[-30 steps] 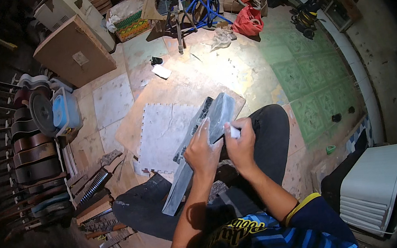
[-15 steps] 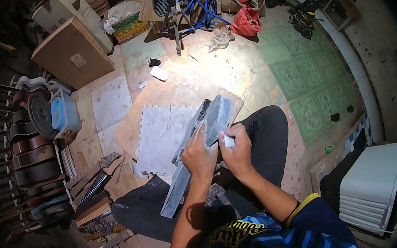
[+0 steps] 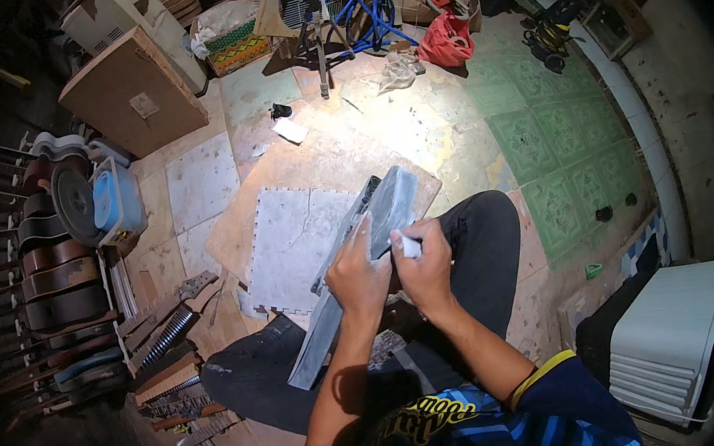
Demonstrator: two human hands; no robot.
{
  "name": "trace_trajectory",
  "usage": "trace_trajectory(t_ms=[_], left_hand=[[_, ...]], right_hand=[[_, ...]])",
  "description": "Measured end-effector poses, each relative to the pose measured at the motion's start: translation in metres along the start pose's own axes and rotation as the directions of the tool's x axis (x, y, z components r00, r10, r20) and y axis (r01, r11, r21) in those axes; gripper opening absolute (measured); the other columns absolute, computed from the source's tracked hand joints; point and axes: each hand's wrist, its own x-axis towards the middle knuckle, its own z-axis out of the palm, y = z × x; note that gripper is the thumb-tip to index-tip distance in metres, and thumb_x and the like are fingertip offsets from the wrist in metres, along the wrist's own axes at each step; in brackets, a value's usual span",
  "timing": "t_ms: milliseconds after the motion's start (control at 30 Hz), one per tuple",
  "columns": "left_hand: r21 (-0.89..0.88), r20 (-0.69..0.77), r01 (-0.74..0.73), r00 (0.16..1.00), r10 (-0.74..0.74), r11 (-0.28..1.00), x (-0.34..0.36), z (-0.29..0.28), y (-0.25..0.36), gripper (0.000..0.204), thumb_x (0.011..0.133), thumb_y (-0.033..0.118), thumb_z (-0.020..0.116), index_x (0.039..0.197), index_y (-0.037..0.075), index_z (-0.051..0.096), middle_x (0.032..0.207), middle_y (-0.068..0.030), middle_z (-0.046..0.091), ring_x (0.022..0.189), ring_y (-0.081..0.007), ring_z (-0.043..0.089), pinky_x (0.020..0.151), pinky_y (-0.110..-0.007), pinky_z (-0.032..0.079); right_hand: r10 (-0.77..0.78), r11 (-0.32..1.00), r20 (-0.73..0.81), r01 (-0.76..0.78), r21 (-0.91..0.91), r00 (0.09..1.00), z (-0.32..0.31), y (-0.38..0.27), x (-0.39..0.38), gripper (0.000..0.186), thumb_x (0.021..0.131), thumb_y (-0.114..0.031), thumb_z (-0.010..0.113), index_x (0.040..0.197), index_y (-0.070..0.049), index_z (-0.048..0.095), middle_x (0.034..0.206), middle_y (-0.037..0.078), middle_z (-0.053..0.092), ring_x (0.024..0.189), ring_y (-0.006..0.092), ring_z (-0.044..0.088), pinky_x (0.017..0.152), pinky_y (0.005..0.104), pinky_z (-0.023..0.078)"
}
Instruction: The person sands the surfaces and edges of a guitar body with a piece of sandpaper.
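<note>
A long grey piece (image 3: 395,194), dusty and with curved edges like a guitar body seen on its side, lies slanted across my lap. My left hand (image 3: 357,269), pale with dust, grips it around the middle, fingers stretched along its side. Against its right side, my right hand (image 3: 426,270) pinches a small white folded pad (image 3: 410,245), perhaps sandpaper. Both hands nearly meet. A dark strip runs along the piece's left edge, and its lower end reaches down beside my left forearm. The side facing my right knee is partly hidden by my hands.
A white foam mat (image 3: 293,243) lies on a board in front of me. Guitar bodies (image 3: 64,283) stand racked at the left, near saws and tools (image 3: 167,333). A white box-shaped appliance (image 3: 674,337) stands at right; blue hose (image 3: 368,10) and red bags (image 3: 445,41) lie farther off.
My right hand has shifted slightly and the white pad in it has tilted from upright toward sideways. My left hand stays in its place on the grey piece.
</note>
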Motion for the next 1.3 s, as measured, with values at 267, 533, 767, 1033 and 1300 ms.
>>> trace_trajectory(t_ms=[267, 533, 767, 1033, 1300], left_hand=[[0.000, -0.035, -0.017, 0.999, 0.017, 1.000, 0.003, -0.002, -0.001, 0.047, 0.079, 0.023, 0.085, 0.121, 0.005, 0.075, 0.111, -0.0171, 0.077, 0.096, -0.0340, 0.076, 0.081, -0.040, 0.060], [-0.041, 0.008, 0.006, 1.000, -0.006, 0.999, 0.001, -0.001, -0.002, 0.056, 0.072, 0.010, 0.082, 0.127, 0.006, 0.072, 0.118, -0.0152, 0.075, 0.101, -0.0348, 0.074, 0.085, -0.042, 0.059], [-0.009, -0.022, -0.005, 1.000, 0.005, 1.000, 0.000, 0.002, -0.003, 0.054, 0.072, 0.017, 0.086, 0.124, 0.006, 0.074, 0.114, -0.0155, 0.077, 0.097, -0.0333, 0.076, 0.081, -0.040, 0.060], [0.013, -0.025, -0.002, 1.000, 0.002, 1.000, 0.001, 0.001, 0.001, 0.056, 0.071, 0.022, 0.089, 0.123, 0.006, 0.075, 0.110, -0.0170, 0.077, 0.095, -0.0328, 0.077, 0.080, -0.039, 0.060], [-0.002, -0.005, 0.014, 1.000, -0.014, 1.000, 0.000, 0.001, -0.001, 0.061, 0.069, 0.014, 0.088, 0.127, 0.005, 0.072, 0.120, -0.0146, 0.075, 0.102, -0.0335, 0.074, 0.084, -0.040, 0.060]], right_hand=[[0.023, 0.999, -0.018, -0.024, -0.025, 1.000, 0.004, 0.000, 0.004, 0.024, 0.089, -0.008, 0.079, 0.098, -0.001, 0.058, 0.092, 0.021, 0.063, 0.085, 0.0411, 0.064, 0.075, 0.0467, 0.051], [0.079, 0.997, -0.026, -0.078, 0.025, 0.997, 0.002, 0.002, 0.012, 0.023, 0.088, -0.008, 0.079, 0.096, -0.001, 0.059, 0.087, 0.019, 0.063, 0.079, 0.0402, 0.065, 0.071, 0.0455, 0.052], [0.073, 0.997, -0.081, -0.073, -0.006, 0.994, 0.002, 0.006, 0.019, 0.024, 0.089, -0.010, 0.079, 0.097, -0.001, 0.058, 0.088, 0.020, 0.063, 0.081, 0.0397, 0.065, 0.073, 0.0453, 0.052], [-0.075, 0.997, -0.029, 0.075, -0.003, 0.997, -0.002, 0.006, 0.009, 0.022, 0.090, -0.009, 0.077, 0.095, 0.000, 0.058, 0.088, 0.020, 0.063, 0.081, 0.0407, 0.064, 0.073, 0.0453, 0.052], [-0.088, 0.996, 0.007, 0.088, 0.003, 0.996, -0.004, 0.009, 0.006, 0.022, 0.090, -0.009, 0.077, 0.096, -0.001, 0.058, 0.090, 0.019, 0.064, 0.081, 0.0376, 0.065, 0.072, 0.0449, 0.052]])
